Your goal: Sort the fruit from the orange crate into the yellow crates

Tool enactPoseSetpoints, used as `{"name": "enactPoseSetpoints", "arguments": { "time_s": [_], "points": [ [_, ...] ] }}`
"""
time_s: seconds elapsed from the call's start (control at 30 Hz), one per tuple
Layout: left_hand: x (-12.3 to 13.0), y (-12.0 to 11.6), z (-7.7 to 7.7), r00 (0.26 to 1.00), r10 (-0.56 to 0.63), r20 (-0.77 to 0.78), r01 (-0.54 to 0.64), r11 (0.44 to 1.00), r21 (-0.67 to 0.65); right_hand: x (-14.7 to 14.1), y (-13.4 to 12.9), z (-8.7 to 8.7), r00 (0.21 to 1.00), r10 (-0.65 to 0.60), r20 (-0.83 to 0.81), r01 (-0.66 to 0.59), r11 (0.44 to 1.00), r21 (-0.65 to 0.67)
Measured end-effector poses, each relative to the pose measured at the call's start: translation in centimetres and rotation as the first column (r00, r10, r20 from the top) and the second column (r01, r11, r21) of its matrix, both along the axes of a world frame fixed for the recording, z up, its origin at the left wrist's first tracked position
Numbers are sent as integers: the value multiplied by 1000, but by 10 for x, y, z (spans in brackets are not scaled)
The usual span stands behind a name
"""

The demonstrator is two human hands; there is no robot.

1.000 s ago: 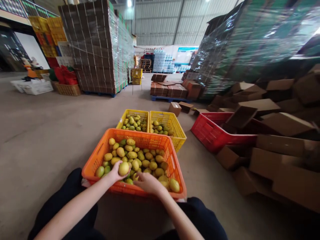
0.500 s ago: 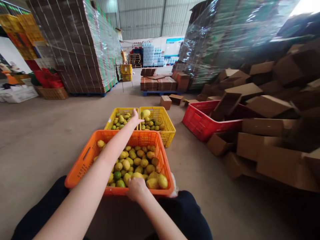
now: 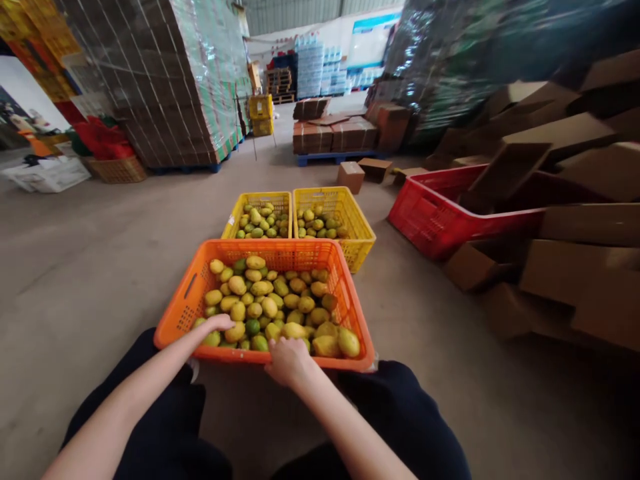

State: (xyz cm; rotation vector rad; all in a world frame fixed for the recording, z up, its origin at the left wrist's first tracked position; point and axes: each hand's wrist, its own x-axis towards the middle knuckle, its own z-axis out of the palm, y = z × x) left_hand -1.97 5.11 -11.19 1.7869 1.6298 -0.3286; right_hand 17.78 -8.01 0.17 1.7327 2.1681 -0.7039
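Observation:
An orange plastic crate (image 3: 265, 248) stands before my knees, filled with yellow and green mango-like fruit (image 3: 270, 307). My left hand (image 3: 219, 324) reaches into its front left part, against a yellow fruit (image 3: 235, 331); its fingers are mostly hidden, so I cannot tell whether they grip it. Closed over the middle of the front rim is my right hand (image 3: 289, 359), fingertips inside beside a large yellow fruit (image 3: 294, 331). Behind the orange crate are a left yellow crate (image 3: 231, 223) and a right yellow crate (image 3: 361, 235), both holding similar fruit.
To the right, a red crate (image 3: 425, 217) stands among piled cardboard boxes (image 3: 565, 267). Flat cardboard bundles (image 3: 345, 137) rest on a blue pallet farther back. Tall wrapped stacks (image 3: 150, 87) stand at both sides. A wicker basket (image 3: 117, 169) is at the left.
My left hand has come back from the right yellow crate, with no fruit seen left at its fingers, into the orange crate. My right hand stays at the front rim. The view has tilted down.

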Motion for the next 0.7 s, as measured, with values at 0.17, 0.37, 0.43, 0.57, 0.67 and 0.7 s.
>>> {"name": "enactPoseSetpoints", "arguments": {
  "time_s": [0.17, 0.37, 0.43, 0.57, 0.67, 0.7],
  "points": [
    [-30, 11, -29, 980, 36, -195, -26, 998, 52, 5, 7, 0, 999, -42, 21, 44, 998, -55],
    [-17, 64, -44, 947, -10, -322, 119, 939, 322, 8, 16, -12, 998, -46, 43, 50, 994, -93],
    [-8, 83, -50, 936, -92, -339, 215, 913, 346, 8, 18, -15, 998, -52, 39, 55, 993, -104],
    [8, 114, -66, 912, -240, -334, 348, 883, 314, 8, 24, -17, 998, -49, 24, 52, 988, -142],
    [13, 123, -70, 903, -292, -316, 386, 874, 296, 9, 26, -16, 998, -52, 40, 58, 986, -158],
    [13, 124, -69, 903, -300, -308, 390, 873, 293, 9, 27, -16, 997, -57, 45, 64, 984, -168]
  ]
}}
